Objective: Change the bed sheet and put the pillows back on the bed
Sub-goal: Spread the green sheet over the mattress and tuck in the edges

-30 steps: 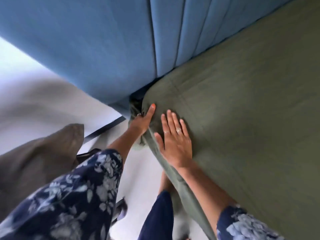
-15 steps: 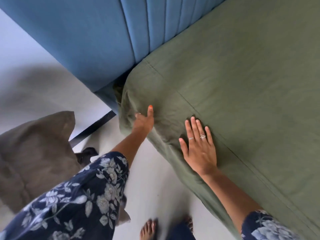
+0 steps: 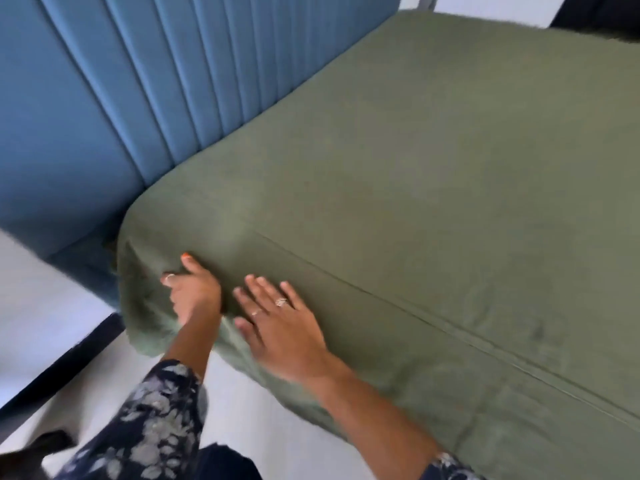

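Both hands [image 3: 242, 306] on green sheet [image 3: 433, 202] — left fingers blurred.

Blue channel-tufted headboard [image 3: 104, 109] upright at bed's head; pale floor [image 3: 45, 306] below, daylit.

Soft, even daylight fills the view, bright without hard glare. The pale floor [image 3: 45, 306] at left is nearly washed out to white. A faint shadow lies beneath the right hand [image 3: 277, 327] on the green sheet [image 3: 433, 202]. Motion blur smears both hands, the floral sleeve [image 3: 145, 417] and the sheet's near edge. Wide-angle distortion bends the blue headboard [image 3: 104, 98] panels toward the frame edges.
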